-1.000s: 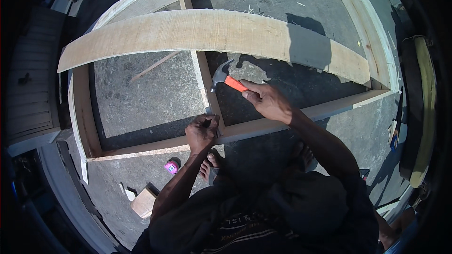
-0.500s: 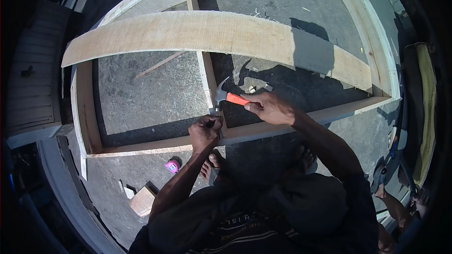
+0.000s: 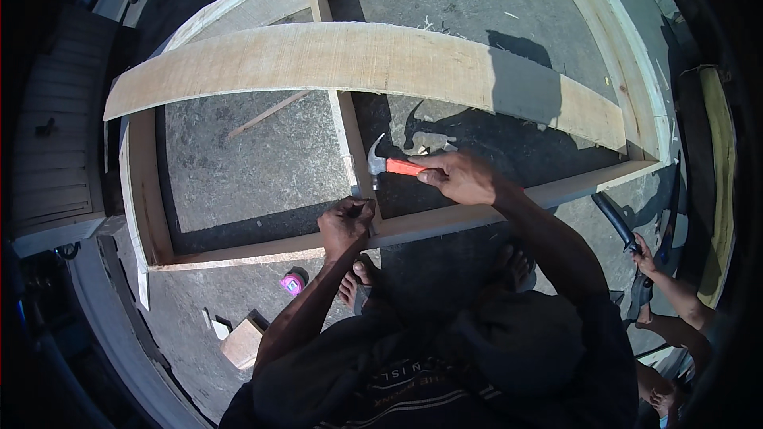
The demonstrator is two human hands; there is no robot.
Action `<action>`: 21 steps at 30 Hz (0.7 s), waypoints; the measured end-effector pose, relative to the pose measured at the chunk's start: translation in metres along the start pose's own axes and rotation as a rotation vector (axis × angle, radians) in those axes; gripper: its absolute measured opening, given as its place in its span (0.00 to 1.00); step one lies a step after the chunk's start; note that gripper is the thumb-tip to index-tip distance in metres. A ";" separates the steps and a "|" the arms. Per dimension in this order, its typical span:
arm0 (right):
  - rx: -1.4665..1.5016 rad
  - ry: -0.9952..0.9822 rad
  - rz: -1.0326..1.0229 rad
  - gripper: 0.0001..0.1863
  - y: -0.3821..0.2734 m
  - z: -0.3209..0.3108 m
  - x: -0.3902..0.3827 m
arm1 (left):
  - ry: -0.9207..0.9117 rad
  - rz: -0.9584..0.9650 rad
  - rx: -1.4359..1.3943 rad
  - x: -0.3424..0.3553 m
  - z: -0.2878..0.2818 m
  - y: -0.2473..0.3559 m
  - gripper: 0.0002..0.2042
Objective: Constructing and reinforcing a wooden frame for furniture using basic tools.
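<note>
My right hand grips an orange-handled claw hammer, its metal head over the middle crosspiece of a wooden frame. My left hand is closed on top of that crosspiece near its front end; what its fingers hold is too small to make out. A narrow grey piece lies along the crosspiece just beyond my left fingers, below the hammer head. A wide pale board lies across the frame beyond both hands.
A pink tape measure and wooden offcuts lie on the concrete at lower left. At right, another person's hand holds a black tool beside long dark and yellowish pieces. A slatted white structure stands at left.
The hammer head has come down toward my left hand and shifted slightly right. Another person's arm with a black tool has moved into view at the right.
</note>
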State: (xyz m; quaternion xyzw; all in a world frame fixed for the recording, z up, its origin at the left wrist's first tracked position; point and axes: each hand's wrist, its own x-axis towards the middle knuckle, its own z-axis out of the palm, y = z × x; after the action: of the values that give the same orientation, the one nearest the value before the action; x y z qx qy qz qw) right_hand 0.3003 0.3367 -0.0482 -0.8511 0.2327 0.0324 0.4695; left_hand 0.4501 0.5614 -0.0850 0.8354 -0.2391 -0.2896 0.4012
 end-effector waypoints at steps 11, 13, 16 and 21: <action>0.203 0.320 0.308 0.22 -0.010 0.004 0.005 | -0.045 -0.091 0.061 0.010 0.001 0.020 0.11; 0.044 -0.041 0.015 0.22 0.005 0.013 -0.003 | -0.006 -0.089 0.059 -0.001 0.004 0.008 0.12; 0.147 0.002 -0.005 0.22 0.005 0.012 -0.001 | -0.005 -0.056 0.152 0.000 0.003 0.005 0.12; 0.291 0.219 0.374 0.24 -0.006 -0.007 0.001 | 0.035 0.009 0.184 -0.005 0.007 0.010 0.11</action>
State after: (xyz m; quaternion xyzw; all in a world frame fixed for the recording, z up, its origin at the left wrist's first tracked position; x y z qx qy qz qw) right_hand 0.3028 0.3330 -0.0399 -0.7152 0.4377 -0.0074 0.5448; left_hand 0.4401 0.5552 -0.0795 0.8726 -0.2615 -0.2499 0.3282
